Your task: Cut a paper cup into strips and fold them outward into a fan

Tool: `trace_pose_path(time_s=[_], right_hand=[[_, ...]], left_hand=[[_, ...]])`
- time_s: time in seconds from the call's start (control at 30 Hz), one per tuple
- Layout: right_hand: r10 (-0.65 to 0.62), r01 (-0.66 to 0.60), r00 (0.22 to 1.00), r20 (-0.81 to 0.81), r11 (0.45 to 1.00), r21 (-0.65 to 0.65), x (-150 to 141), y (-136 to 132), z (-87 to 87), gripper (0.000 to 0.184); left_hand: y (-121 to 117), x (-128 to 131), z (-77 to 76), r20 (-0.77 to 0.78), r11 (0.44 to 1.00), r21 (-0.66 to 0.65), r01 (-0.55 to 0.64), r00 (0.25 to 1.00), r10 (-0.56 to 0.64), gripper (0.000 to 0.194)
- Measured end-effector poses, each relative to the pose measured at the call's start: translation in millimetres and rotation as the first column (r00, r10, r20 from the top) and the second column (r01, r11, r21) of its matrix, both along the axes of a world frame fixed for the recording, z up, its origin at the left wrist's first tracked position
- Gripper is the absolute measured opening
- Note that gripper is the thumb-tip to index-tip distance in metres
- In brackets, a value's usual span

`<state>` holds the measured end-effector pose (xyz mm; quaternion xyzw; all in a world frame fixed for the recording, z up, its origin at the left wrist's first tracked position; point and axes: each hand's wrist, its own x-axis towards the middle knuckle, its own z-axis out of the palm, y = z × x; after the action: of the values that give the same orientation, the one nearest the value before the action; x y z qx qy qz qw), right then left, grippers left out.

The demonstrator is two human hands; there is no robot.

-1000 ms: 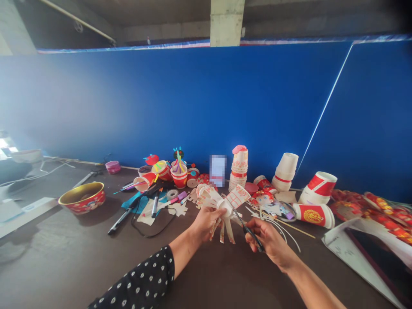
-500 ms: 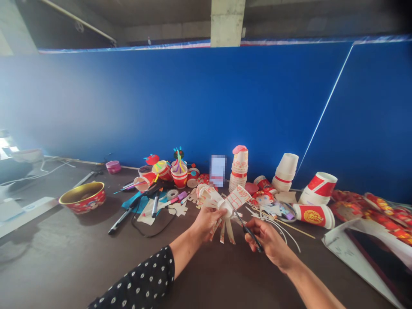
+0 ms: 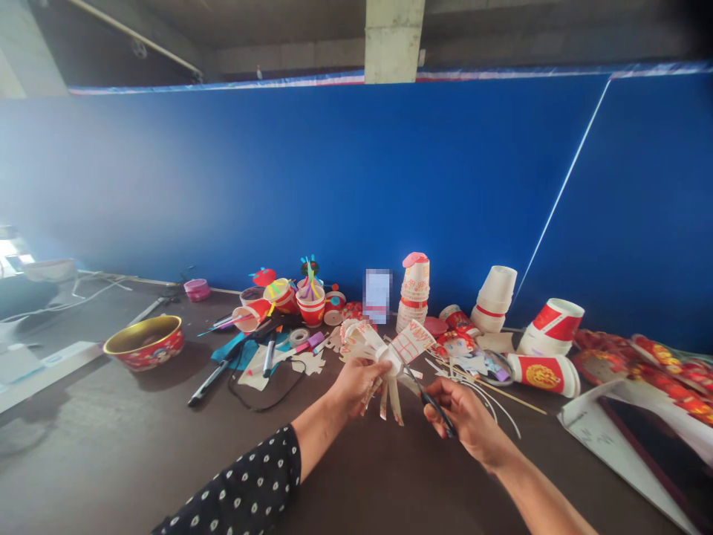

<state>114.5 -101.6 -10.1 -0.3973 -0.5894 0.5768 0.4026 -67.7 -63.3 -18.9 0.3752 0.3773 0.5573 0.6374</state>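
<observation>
My left hand (image 3: 359,385) pinches a white paper cup (image 3: 411,342) whose wall is cut into several strips spreading out from its base. Some strips hang below my fingers, and a wider uncut piece with a red pattern points up to the right. In my right hand (image 3: 460,416) is a pair of black-handled scissors (image 3: 437,412), my fingers closed around the handles. Its blades reach up to the lower edge of the wide piece. Whether the blade tips are apart cannot be made out.
Behind my hands stands a stack of paper cups (image 3: 414,293), with more cups (image 3: 495,297) to the right. A gold-lined bowl (image 3: 145,343), a marker (image 3: 269,355) and decorated cups (image 3: 310,305) lie left. A tablet-like dark panel (image 3: 657,453) rests at the right edge.
Hardly anything differs. The hanging strips have shifted slightly, while both hands and the scissors stay in nearly the same place.
</observation>
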Motion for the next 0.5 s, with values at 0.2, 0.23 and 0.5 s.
trace_pose_path(time_s=[0.2, 0.23, 0.5], right_hand=[[0.001, -0.001, 1.0, 0.0, 1.0, 0.009, 1.2, 1.8, -2.9, 0.04], [0.004, -0.004, 1.0, -0.001, 1.0, 0.01, 1.3, 2.1, -3.3, 0.04], [0.001, -0.001, 1.0, 0.01, 1.0, 0.008, 0.8, 2.9, -4.3, 0.041]], left_hand=[[-0.5, -1.4, 1.3, -0.034, 1.0, -0.01, 0.004, 0.999, -0.004, 0.027], [-0.5, -1.7, 1.4, -0.037, 1.0, -0.01, 0.002, 0.999, -0.002, 0.027], [-0.1, -2.4, 2.1, -0.045, 1.0, -0.019, -0.011, 0.999, 0.01, 0.025]])
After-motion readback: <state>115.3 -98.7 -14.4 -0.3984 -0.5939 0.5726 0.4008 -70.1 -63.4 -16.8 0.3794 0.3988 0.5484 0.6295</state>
